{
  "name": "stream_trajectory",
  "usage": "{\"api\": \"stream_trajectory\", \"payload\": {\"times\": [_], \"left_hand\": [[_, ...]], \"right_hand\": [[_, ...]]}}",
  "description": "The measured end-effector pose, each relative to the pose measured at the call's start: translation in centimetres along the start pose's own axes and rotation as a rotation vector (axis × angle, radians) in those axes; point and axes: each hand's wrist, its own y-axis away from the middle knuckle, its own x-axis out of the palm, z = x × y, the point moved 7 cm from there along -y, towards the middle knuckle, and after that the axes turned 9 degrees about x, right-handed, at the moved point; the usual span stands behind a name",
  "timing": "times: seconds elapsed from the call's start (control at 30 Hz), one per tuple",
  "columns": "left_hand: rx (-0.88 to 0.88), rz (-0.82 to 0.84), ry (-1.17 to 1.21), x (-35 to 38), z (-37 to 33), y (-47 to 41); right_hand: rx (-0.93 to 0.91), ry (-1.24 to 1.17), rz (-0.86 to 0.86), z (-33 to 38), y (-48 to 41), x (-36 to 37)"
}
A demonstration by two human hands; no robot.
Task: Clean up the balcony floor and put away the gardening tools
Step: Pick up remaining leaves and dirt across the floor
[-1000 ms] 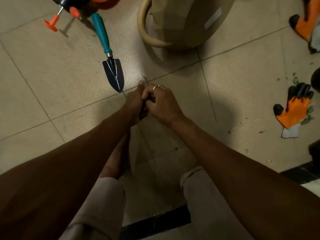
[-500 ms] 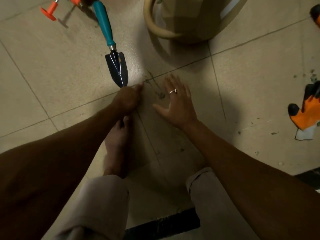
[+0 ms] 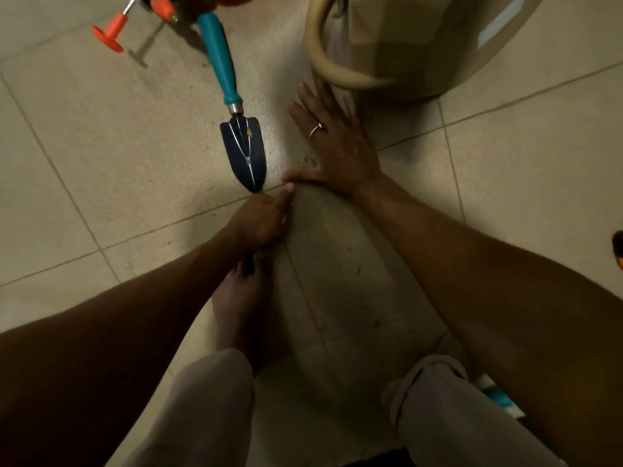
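Note:
A hand trowel [image 3: 236, 123] with a teal handle and a dark blade lies on the beige tiled floor [image 3: 101, 156], its tip pointing toward me. My left hand [image 3: 261, 217] is closed into a loose fist on the floor just below the trowel tip; what it holds is hidden. My right hand [image 3: 332, 143] lies flat on the tile with fingers spread, a ring on one finger, next to the beige watering can [image 3: 404, 45]. Small bits of plant debris [image 3: 308, 160] are scattered on the tile by the right hand.
An orange and black sprayer part [image 3: 111, 32] lies at the top left beside the trowel handle. An orange glove edge [image 3: 618, 247] shows at the far right. My bare foot [image 3: 239, 298] and knees fill the lower middle.
My hands came apart from a joined grip. The right hand opened and slid forward over the tile toward the watering can. The left hand stayed closed near the trowel tip.

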Motion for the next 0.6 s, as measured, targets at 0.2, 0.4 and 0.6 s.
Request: {"api": "stream_trajectory", "payload": {"times": [0.2,0.4,0.6], "left_hand": [[-0.025,-0.004,0.056,-0.1,0.1,0.2],[-0.022,-0.032,0.01,-0.3,0.1,0.1],[-0.028,-0.015,0.039,-0.1,0.3,0.3]], "right_hand": [[-0.338,-0.151,0.086,1.6,2.2,0.6],[-0.571,-0.135,0.261,-0.6,6.4,0.9],[-0.1,-0.411,-0.017,-3.1,7.2,-1.8]]}}
